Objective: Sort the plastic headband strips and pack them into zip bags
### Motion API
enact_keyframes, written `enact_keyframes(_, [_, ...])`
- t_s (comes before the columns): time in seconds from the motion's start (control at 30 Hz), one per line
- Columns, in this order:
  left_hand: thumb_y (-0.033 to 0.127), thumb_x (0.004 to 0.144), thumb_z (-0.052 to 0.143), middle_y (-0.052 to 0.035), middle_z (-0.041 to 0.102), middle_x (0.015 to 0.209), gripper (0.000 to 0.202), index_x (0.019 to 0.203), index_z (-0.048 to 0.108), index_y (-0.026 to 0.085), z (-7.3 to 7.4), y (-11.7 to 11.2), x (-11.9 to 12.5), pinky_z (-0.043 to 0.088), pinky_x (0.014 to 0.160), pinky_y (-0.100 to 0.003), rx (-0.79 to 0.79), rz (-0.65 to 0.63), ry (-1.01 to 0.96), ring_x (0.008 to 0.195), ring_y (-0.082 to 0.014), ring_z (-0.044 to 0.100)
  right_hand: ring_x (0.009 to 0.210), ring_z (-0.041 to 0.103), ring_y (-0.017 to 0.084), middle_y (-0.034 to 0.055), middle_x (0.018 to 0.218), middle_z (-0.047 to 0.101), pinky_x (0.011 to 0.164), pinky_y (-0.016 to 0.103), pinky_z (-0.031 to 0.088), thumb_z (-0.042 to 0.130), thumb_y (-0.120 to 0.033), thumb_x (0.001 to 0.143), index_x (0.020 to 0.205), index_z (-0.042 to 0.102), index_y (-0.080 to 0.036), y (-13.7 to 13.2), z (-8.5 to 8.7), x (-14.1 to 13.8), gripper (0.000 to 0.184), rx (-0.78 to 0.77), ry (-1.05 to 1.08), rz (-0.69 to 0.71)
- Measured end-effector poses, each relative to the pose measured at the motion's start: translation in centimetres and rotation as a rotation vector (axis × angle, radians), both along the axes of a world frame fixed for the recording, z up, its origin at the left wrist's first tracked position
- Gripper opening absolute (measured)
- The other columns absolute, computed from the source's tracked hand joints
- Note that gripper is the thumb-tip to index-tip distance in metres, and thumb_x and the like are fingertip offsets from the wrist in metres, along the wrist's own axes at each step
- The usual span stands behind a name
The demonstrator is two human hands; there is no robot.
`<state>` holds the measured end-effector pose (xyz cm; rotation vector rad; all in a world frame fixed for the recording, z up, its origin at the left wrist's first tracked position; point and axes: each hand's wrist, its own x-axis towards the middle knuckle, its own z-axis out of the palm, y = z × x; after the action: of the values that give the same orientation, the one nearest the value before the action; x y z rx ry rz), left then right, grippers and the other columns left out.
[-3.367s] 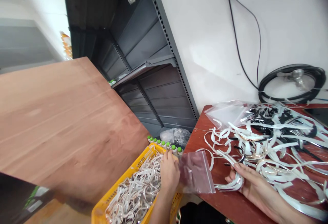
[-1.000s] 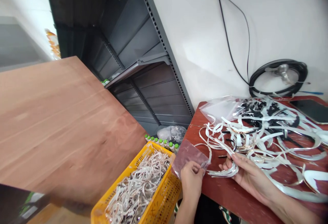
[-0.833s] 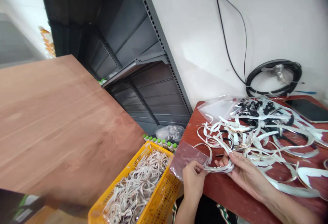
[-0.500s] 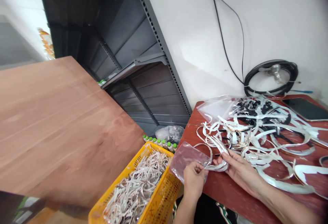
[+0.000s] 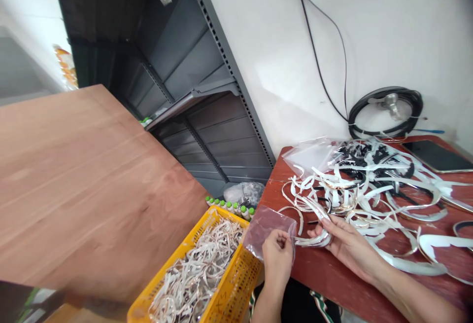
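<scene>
At the far left, a broad wooden tabletop (image 5: 77, 180) slants across the view, with grey metal shelving (image 5: 210, 86) beyond it. At the near edge of the wood sits a yellow plastic crate (image 5: 240, 281) heaped with pale strips (image 5: 194, 269). A row of small bottles with green caps (image 5: 229, 208) and a grey plastic bag (image 5: 244, 194) lie just past the crate.

The 2 hands are close together, near the left edge of a red table (image 5: 275, 185). The left hand (image 5: 277, 259) pinches a small reddish zip bag (image 5: 268, 229). The right hand (image 5: 349, 249) grips a curved white strip (image 5: 312, 240), its end just at the bag's right edge.

To the right lies a tangled pile of white and black strips (image 5: 365, 190), with a clear plastic bag (image 5: 308, 156) at its far edge. A coil of black cable (image 5: 384, 113) and a dark tablet or phone (image 5: 436, 156) sit at the far right.
</scene>
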<state>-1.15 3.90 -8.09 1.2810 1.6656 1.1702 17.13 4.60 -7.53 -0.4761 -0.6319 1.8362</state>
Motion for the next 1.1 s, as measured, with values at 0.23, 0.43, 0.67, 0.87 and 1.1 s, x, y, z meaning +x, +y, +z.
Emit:
enact_keyframes(0.23, [0.029,0.064,0.067,0.0019,0.057,0.055,0.02,0.072,0.058,0.014,-0.5,0.1,0.6,0.046,0.046,-0.021,-0.101,-0.039,-0.189,0.045,-0.0088,0.051,0.089,0.059,0.019,0.0034,0.077,0.062,0.084,0.034,0.046,0.06,-0.029,0.087,0.081,0.063,-0.019,0.4,-0.4,-0.2,0.012,0.015,0.124,0.003])
enact_keyframes(0.43, [0.022,0.068,0.062,0.0013,0.058,0.061,0.012,0.075,0.056,0.014,0.4,-0.4,0.9,0.052,0.054,-0.024,-0.092,-0.014,-0.244,0.053,-0.0093,0.055,0.091,0.056,0.019,0.0035,0.081,0.062,0.085,0.033,0.045,0.059,-0.034,0.087,0.083,0.062,-0.019,0.1,-0.4,-0.6,0.016,0.089,-0.053,0.003])
enact_keyframes(0.67, [0.025,0.074,0.06,-0.0005,0.06,0.061,0.011,0.077,0.059,0.015,0.4,-0.7,1.0,0.044,0.049,-0.018,0.099,0.048,-0.117,0.053,-0.0101,0.056,0.087,0.056,0.022,0.0046,0.087,0.063,0.081,0.033,0.045,0.059,-0.051,0.081,0.086,0.063,-0.019,0.3,-0.8,-0.6,0.033,0.202,-0.459,-0.068])
enact_keyframes(0.87, [0.026,0.074,0.059,0.0036,0.053,0.056,0.012,0.08,0.057,0.016,0.4,-0.7,1.2,0.039,0.042,-0.016,0.128,0.061,-0.143,0.044,-0.0068,0.049,0.079,0.054,0.021,0.0025,0.08,0.063,0.075,0.029,0.044,0.059,-0.052,0.079,0.088,0.066,-0.02,0.4,-1.4,-0.3,0.034,0.364,-0.77,-0.082])
enact_keyframes(1.1, [0.024,0.072,0.058,0.0051,0.052,0.055,0.014,0.082,0.052,0.015,2.3,-1.0,3.1,0.043,0.039,-0.019,0.054,0.054,-0.365,0.039,-0.0076,0.05,0.075,0.053,0.018,0.002,0.077,0.06,0.069,0.027,0.045,0.06,-0.05,0.079,0.083,0.062,-0.019,-0.3,-1.7,-1.0,0.031,0.277,-0.58,-0.046])
